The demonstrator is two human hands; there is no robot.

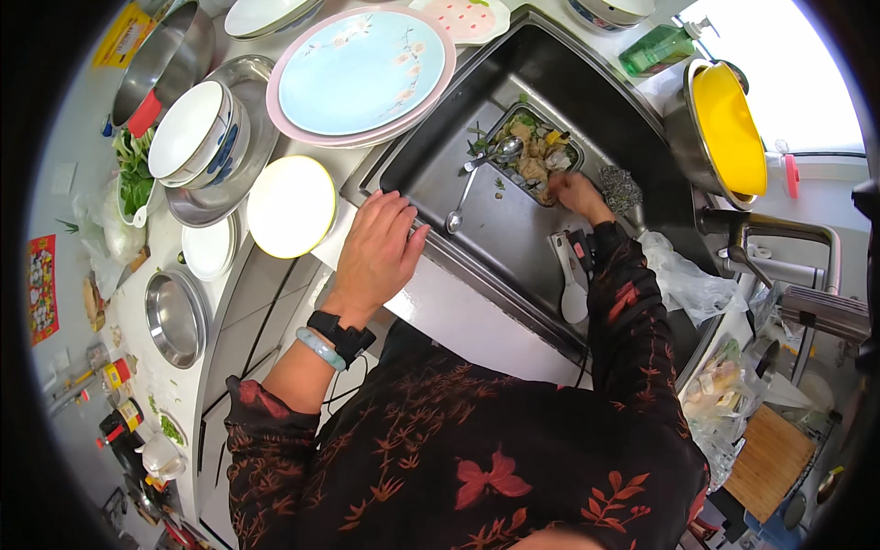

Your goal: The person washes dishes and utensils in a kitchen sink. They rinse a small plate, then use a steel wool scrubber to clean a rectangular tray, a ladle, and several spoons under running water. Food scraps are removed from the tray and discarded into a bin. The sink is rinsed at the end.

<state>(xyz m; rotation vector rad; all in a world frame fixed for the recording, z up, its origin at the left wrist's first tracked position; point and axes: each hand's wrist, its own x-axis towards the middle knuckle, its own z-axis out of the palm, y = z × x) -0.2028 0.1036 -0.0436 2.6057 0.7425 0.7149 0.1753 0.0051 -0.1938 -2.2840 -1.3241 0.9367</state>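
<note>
My left hand [377, 251] rests palm down on the front left rim of the steel sink [481, 261], its thumb apart from the fingers and nothing held. Inside the basin, my right hand [576, 195] reaches to the near right corner of a rectangular strainer tray [581, 155] heaped with food scraps [533, 155]. Its fingers point down at the scraps; their tips are blurred, so a hold cannot be made out. Two metal spoons [454, 220] lie across the tray's left side. A steel wool scourer [621, 189] and a white rice paddle [572, 295] lie near my right hand.
Stacked plates [361, 72], bowls [189, 134] and a white-topped round dish [292, 206] crowd the counter's left. A faucet [790, 227], a plastic bag [687, 275] and a steel basin [680, 130] with a yellow item stand right. Behind the sink is a green bottle [656, 49].
</note>
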